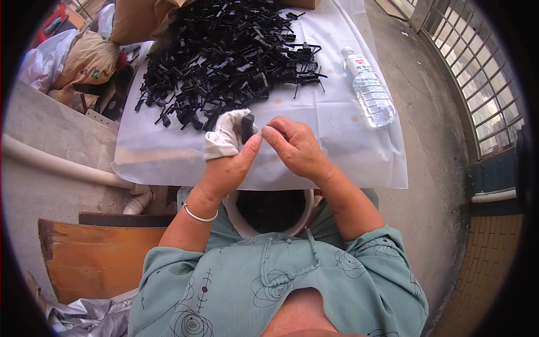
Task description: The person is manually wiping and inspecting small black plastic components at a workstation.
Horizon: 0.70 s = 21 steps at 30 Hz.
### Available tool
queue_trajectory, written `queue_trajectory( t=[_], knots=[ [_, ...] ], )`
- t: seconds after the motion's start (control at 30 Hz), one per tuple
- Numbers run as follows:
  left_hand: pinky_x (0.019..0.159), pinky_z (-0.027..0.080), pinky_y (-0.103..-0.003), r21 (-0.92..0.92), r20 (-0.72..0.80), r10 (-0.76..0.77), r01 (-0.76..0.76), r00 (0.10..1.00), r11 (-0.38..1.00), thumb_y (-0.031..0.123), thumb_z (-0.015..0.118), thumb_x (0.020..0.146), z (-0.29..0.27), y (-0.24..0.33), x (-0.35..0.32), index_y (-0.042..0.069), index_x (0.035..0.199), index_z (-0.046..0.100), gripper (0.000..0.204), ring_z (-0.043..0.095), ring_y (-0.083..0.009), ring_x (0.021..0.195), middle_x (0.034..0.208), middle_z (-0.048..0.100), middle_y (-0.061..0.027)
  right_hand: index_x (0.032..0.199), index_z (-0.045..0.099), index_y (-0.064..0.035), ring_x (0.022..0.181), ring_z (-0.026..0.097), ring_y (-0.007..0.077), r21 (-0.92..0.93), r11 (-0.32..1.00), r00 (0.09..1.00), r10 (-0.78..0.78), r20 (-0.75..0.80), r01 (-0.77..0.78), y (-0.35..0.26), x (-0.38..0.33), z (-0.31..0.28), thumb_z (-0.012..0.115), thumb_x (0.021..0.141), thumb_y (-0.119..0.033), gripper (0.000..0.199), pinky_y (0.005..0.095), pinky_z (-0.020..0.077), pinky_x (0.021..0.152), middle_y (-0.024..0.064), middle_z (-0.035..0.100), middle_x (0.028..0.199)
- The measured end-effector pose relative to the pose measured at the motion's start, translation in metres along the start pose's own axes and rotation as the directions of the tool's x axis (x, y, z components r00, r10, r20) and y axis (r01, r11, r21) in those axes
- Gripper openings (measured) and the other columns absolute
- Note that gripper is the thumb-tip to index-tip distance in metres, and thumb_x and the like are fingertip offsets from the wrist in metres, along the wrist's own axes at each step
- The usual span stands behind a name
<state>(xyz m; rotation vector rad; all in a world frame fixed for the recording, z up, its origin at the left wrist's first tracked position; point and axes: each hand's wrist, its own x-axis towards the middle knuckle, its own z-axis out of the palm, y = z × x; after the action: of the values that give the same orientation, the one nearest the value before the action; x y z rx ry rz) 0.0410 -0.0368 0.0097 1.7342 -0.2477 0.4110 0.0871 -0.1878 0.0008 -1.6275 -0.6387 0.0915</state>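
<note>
My left hand [231,153], its fingers partly covered by a white glove with the thumb bare, is closed around a small black plastic part [247,127]. Close beside it, my right hand [295,147] is bare and pinched, thumb against the curled fingers. Whatever sits in that pinch is too small or hidden to make out. Both hands are over the near part of a table spread with a white plastic sheet [337,160]. Just beyond them lies a large heap of similar black plastic parts [230,62], with thin prongs sticking out.
A clear water bottle [370,92] lies on the sheet at the right. Between my knees, below the table edge, stands a white bucket [232,216] with dark contents. Bags [84,59] are piled far left, near a white pipe [62,163]. A barred window [477,67] is at right.
</note>
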Motion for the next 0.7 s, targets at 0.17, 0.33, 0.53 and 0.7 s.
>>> queue_trajectory(
  t=[0.17, 0.33, 0.53, 0.7],
  knots=[
    [0.066, 0.043, -0.02, -0.16, 0.057, -0.213, 0.22, 0.975, 0.962, 0.005, 0.052, 0.088, -0.013, 0.018, 0.007, 0.002, 0.118, 0.043, 0.032, 0.048, -0.007, 0.072, 0.093, 0.053, -0.0031, 0.084, 0.062, 0.0003, 0.057, 0.057, 0.0255, -0.153, 0.986, 0.99, -0.046, 0.135, 0.067, 0.004, -0.005, -0.008, 0.064, 0.078, -0.014, 0.016, 0.0309, 0.0446, 0.055, 0.0131, 0.061, 0.069],
    [0.048, 0.036, -0.017, -0.035, 0.125, -0.272, 0.278, 0.954, 0.96, 0.004, 0.043, 0.087, -0.008, 0.017, 0.004, 0.001, 0.12, 0.041, 0.032, 0.041, -0.0028, 0.057, 0.085, 0.053, -0.0021, 0.081, 0.062, -0.001, 0.056, 0.051, 0.0165, -0.104, 0.944, 0.949, -0.316, -0.024, 0.312, 0.007, -0.001, -0.007, 0.067, 0.076, -0.008, 0.01, 0.0266, 0.0413, 0.052, 0.0083, 0.058, 0.067],
    [0.045, 0.027, -0.018, -0.078, 0.299, -0.291, 0.327, 0.909, 0.942, 0.006, 0.039, 0.087, 0.001, 0.028, 0.005, 0.002, 0.116, 0.042, 0.03, 0.033, -0.0022, 0.053, 0.075, 0.045, 0.0015, 0.074, 0.056, -0.001, 0.054, 0.041, 0.0068, 0.105, 0.992, 0.997, -0.071, 0.006, 0.07, 0.0, 0.001, -0.004, 0.063, 0.082, -0.01, 0.014, 0.0233, 0.0367, 0.049, 0.0006, 0.048, 0.06],
    [0.06, 0.041, -0.022, -0.063, 0.211, -0.309, 0.328, 0.928, 0.943, 0.002, 0.042, 0.083, 0.003, 0.019, 0.011, 0.0, 0.107, 0.047, 0.025, 0.045, -0.0075, 0.068, 0.082, 0.051, -0.0024, 0.072, 0.054, 0.0003, 0.053, 0.041, 0.0112, 0.081, 0.98, 0.983, -0.183, 0.016, 0.182, 0.006, 0.003, -0.008, 0.055, 0.088, -0.016, 0.023, 0.0269, 0.0379, 0.05, 0.0029, 0.048, 0.059]
  ],
)
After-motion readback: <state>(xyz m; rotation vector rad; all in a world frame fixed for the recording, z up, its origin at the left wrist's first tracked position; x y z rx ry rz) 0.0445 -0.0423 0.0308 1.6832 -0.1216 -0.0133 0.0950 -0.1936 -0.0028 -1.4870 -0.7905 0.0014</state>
